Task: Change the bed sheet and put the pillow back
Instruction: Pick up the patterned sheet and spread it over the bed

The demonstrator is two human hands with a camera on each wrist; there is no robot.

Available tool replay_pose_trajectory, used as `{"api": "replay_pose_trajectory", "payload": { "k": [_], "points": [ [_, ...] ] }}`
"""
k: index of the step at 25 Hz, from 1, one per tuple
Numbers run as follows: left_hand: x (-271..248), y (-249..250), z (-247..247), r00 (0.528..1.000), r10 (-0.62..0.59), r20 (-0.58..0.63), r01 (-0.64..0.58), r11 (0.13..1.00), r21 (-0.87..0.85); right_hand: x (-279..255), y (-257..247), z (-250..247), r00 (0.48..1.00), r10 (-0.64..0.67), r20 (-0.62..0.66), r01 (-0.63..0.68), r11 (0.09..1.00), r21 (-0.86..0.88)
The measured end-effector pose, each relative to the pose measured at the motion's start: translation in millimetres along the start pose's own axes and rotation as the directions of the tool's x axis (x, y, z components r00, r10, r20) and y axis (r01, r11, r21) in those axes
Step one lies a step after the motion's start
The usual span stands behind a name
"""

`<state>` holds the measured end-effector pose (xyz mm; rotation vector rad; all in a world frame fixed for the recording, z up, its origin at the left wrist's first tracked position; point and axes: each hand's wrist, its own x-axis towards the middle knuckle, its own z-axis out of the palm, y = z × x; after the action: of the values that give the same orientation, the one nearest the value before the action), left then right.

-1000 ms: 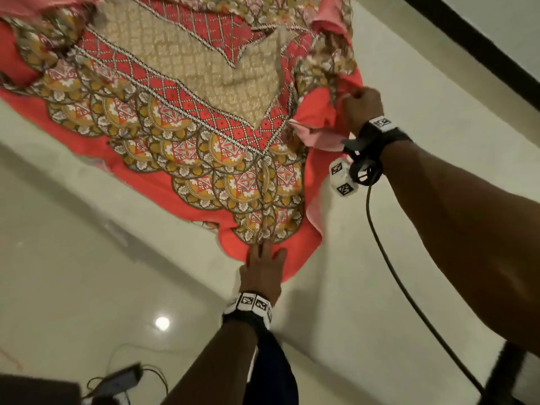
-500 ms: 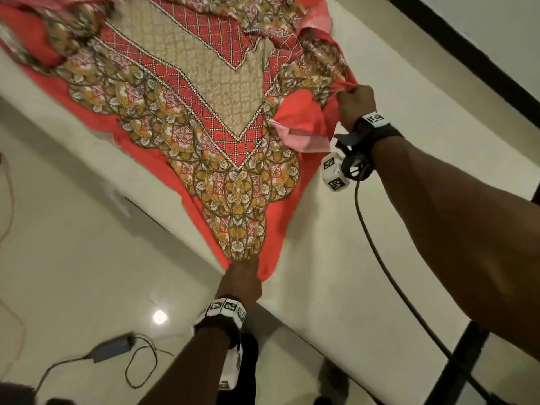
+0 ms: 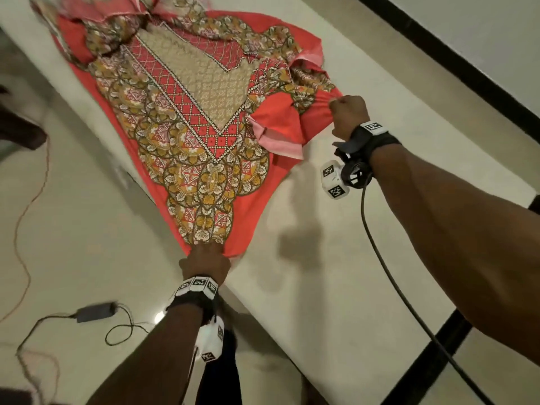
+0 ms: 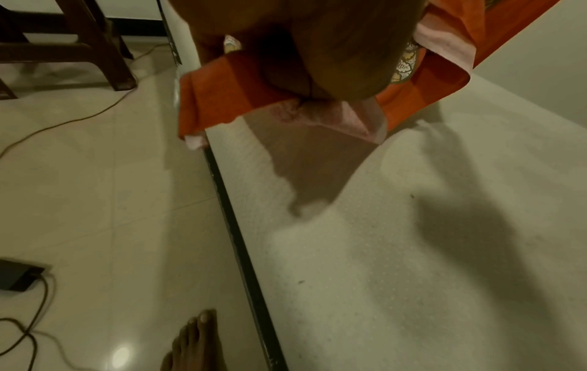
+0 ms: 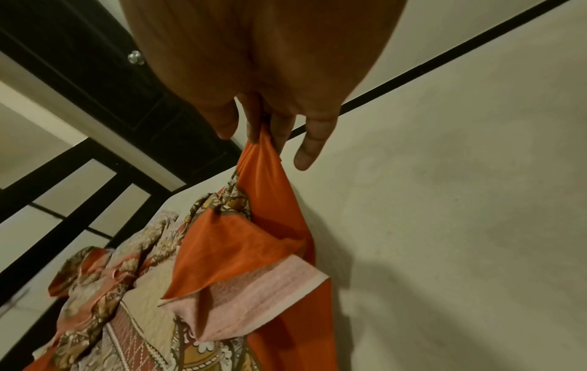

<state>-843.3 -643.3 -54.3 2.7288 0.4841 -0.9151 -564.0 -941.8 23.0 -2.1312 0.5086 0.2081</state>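
Dragging bed sheet (image 3: 204,118) further along the bare mattress (image 3: 336,287) than a second ago: left hand (image 3: 204,263) clenched on its corner, right hand (image 3: 347,115) fingers (image 5: 273,130) pinching the edge. Spread underway, sheet bunched.

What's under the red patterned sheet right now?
The bare cream mattress lies under the sheet, showing on both sides of it. The left hand and right hand each grip an edge. Whatever sits beneath the bunched far end is covered.

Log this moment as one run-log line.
left hand: grips corner of red patterned cotton bed sheet | right hand: pinches its edge | sheet: bunched on white mattress
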Motion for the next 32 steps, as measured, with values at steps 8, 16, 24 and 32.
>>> {"api": "replay_pose_trajectory", "payload": {
  "k": [8, 16, 24, 32],
  "points": [
    [-8, 19, 39, 0.998, -0.008, -0.055, 0.009, 1.0, 0.015, 1, 22, 6, 0.994, -0.026, 0.107, 0.038, 0.992, -0.117],
    [42, 80, 22, 0.989, 0.099, -0.109, -0.103, 0.994, -0.033, 23, 70, -5, 0.987, 0.079, 0.138, -0.065, 0.993, -0.101],
    [101, 170, 57, 0.972, 0.127, -0.198, -0.134, 0.991, -0.024, 84, 153, -5, 0.926, 0.183, 0.33, -0.186, 0.982, -0.023],
    [130, 182, 119, 0.912, -0.119, -0.393, 0.005, 0.96, -0.279, 160, 130, 23, 0.921, 0.024, 0.389, -0.113, 0.972, 0.207]
  ]
}}
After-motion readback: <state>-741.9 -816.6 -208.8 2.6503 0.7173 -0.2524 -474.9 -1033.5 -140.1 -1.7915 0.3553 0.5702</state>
